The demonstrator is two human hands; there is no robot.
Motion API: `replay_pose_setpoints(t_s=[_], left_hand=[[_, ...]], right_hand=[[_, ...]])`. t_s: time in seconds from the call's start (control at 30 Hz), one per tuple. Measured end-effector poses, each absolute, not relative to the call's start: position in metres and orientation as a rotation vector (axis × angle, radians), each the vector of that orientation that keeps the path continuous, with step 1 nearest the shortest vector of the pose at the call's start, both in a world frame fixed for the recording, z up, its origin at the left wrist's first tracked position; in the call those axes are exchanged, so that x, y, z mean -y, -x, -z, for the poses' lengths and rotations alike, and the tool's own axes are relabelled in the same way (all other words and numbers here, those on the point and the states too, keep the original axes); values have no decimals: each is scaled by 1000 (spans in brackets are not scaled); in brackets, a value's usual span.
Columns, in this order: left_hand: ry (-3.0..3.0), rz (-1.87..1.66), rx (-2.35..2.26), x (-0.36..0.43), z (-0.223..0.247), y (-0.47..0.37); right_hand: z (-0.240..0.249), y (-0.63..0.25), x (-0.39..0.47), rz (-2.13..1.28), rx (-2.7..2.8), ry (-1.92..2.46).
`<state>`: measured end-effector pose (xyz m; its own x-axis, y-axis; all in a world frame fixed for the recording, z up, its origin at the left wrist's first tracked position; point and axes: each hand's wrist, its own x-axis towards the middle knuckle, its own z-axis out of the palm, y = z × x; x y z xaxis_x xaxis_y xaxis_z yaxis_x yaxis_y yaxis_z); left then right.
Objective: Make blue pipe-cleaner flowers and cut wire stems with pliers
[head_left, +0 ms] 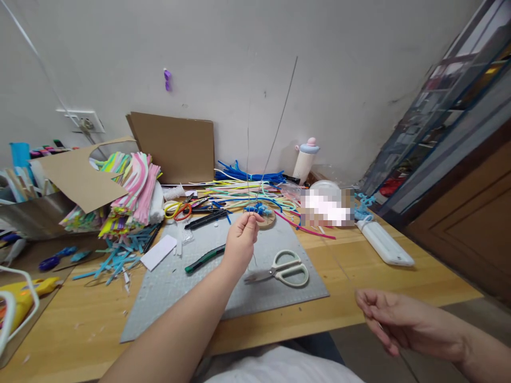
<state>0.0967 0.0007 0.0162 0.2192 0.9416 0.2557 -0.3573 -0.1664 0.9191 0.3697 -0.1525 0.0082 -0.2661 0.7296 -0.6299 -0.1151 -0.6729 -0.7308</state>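
My left hand (242, 234) is closed in a pinch over the cutting mat (279, 303), gripping thin grey wire (284, 109) whose long ends rise above the fingers. A short wire tail hangs below that hand. Just behind the fingertips, a small blue piece (255, 208) lies on a round wooden disc (266, 219). My right hand (393, 316) is off the table's front right, thumb and forefinger pressed together. A faint thin line runs toward its fingertips; what they hold is too fine to make out. Pale-handled scissors (285, 270) and green-handled pliers (204, 259) lie on the mat.
Bundles of fuzzy craft stems (136, 186) and a metal container (27, 210) stand at left, near a yellow glue gun (30, 300). Behind are cardboard (173, 149), loose stems (255, 176) and a bottle (305, 162). A white device (385, 243) lies at right.
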Motion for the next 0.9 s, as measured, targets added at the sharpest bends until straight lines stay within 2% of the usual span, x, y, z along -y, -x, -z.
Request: replay_pose_setpoints(t_s=[0.07, 0.27, 0.47, 0.67, 0.9], left_hand=[[-1223, -1301, -649, -1, -16, -96], [-1269, -1315, -680, 1, -16, -94], [-1329, -1255, -730, -1, -18, -89], [-1320, -1242, -770, -4, -15, -83], [-1393, -1311, -823, -2, -13, -80]], right_hand=[[-12, -361, 143, -1944, 843, 1269], [-44, -297, 82, -1402, 1073, 952], [-51, -236, 22, -978, 1314, 1062], [-35, -215, 8, -907, 1470, 1103], [-43, -211, 18, -803, 1704, 1166]])
